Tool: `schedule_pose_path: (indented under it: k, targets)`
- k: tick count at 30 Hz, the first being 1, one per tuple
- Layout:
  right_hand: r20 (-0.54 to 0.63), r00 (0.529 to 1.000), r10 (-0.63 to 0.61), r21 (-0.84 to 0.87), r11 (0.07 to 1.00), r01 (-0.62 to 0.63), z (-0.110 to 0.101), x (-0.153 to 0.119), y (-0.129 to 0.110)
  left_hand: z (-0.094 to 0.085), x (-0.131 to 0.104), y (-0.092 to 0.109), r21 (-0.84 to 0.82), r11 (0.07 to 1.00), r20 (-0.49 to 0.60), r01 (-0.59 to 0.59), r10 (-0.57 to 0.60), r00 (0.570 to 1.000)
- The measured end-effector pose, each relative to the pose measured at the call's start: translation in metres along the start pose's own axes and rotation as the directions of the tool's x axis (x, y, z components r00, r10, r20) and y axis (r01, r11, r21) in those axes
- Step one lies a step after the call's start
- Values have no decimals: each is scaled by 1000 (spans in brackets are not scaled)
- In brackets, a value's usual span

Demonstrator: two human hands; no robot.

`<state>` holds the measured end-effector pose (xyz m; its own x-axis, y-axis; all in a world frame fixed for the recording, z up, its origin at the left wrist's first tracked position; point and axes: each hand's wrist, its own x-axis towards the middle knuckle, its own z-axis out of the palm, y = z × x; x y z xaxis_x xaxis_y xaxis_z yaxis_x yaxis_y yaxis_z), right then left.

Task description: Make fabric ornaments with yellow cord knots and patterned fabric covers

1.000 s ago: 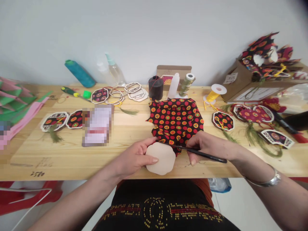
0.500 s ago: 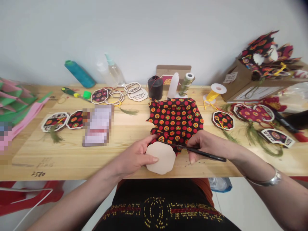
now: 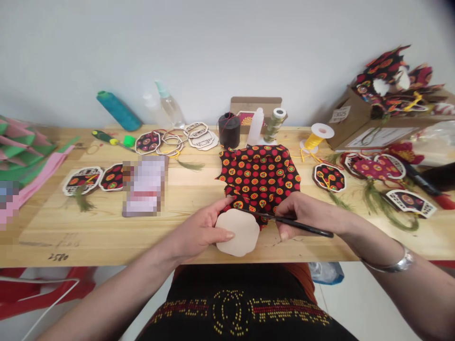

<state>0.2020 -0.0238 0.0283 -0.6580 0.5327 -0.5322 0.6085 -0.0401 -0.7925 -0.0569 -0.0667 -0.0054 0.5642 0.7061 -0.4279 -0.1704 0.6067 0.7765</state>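
Observation:
A cream card template with a scalloped outline lies over the near edge of a black cloth printed with red dots and flowers. My left hand is closed on the template, thumb on top and fingers reaching beneath and onto the cloth. In my right hand are black-handled scissors, their blades pointing left along the template's far edge, at the cloth. Part of the blades is hidden by the cloth, and the fingers in the handles are partly covered.
A blurred phone and fabric-covered pendants lie left. Behind stand a black thread spool, a glue bottle and a yellow cord spool. At right are a cardboard box and tasselled ornaments.
Hardly anything differs. The scissors and both hands hold nearly the same place at the template's far edge, and the view has shifted very slightly.

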Motion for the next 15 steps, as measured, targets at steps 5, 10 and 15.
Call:
schedule_pose_path:
  k: [5, 10, 15]
  targets:
    - [22, 1000, -1, -18, 1000, 1, -2, 0, -1, 1, 0, 1, 17, 1000, 40, -27, 26, 999]
    - [46, 999, 0, -59, 998, 3, -4, -1, 0, 1, -1, 2, 33, 999, 25, -25, 24, 999]
    - [87, 996, -26, -44, 999, 30, -5, 0, -1, 0, -2, 1, 56, 998, -18, 27, -26, 1000]
